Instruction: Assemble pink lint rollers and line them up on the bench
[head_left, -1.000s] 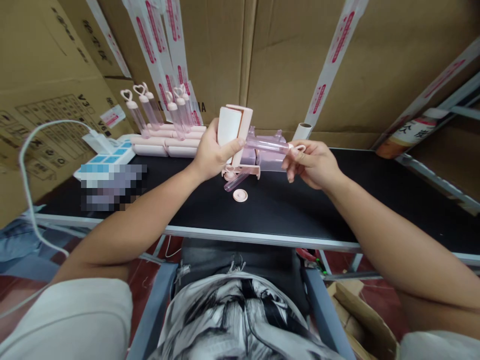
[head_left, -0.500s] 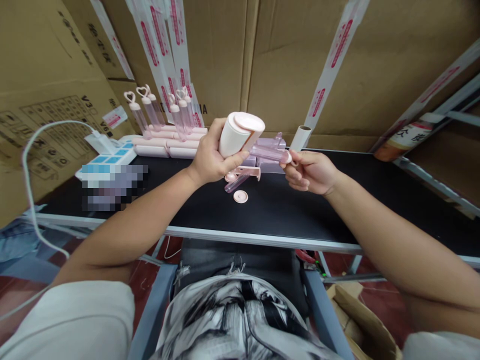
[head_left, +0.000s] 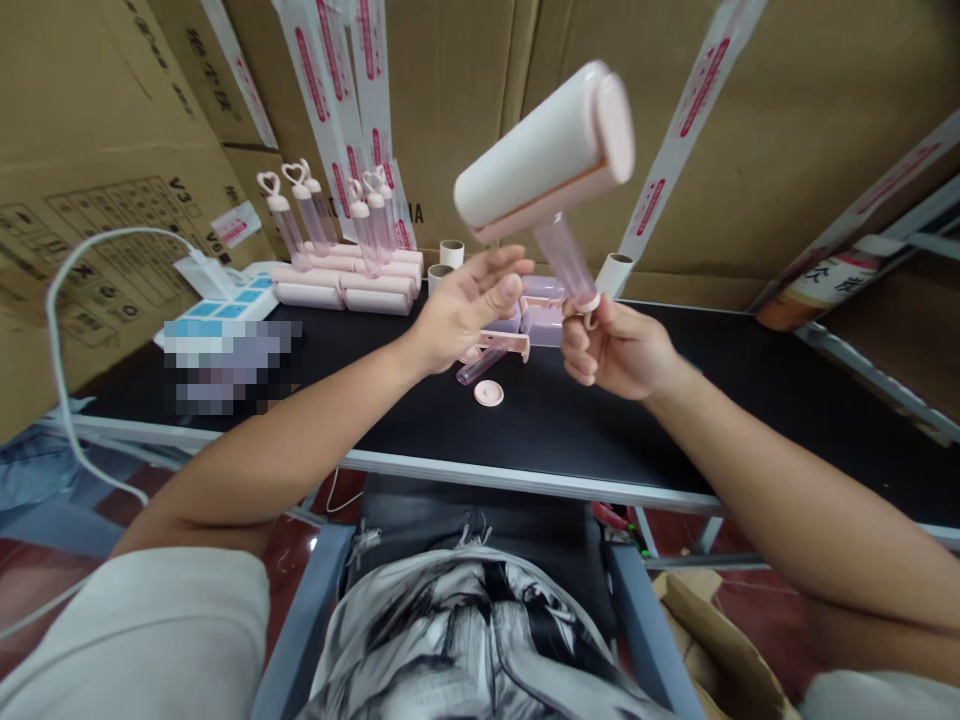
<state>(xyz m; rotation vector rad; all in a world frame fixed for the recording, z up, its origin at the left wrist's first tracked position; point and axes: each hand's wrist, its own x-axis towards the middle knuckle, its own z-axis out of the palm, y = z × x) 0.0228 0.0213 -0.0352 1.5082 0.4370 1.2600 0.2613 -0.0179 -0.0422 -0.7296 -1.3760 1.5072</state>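
Observation:
A lint roller (head_left: 536, 150) with a white roll, pink casing and clear pinkish handle is held up by my right hand (head_left: 619, 345), whose fingers are closed round the handle's lower end. Its head points up and to the left. My left hand (head_left: 472, 305) is empty below the roller head, fingers apart and not touching it. Beneath the hands lie a round pink cap (head_left: 488, 393), a loose clear handle tube (head_left: 481, 366) and a pink casing part (head_left: 506, 343). Purple-tinted pieces (head_left: 546, 325) are partly hidden behind my right hand.
Several finished-looking lint rollers (head_left: 379, 285) with heart-ended handles stand at the back left. A power strip (head_left: 217, 308) with a white cable is left of them. Cardboard tube rolls (head_left: 613, 272) stand at the back. A bottle (head_left: 829, 280) leans at the right, and cardboard walls (head_left: 435, 110) enclose the table.
My left hand has let go of the lint roller and opened. My right hand has tilted the roller upright by its handle, so the head is higher.

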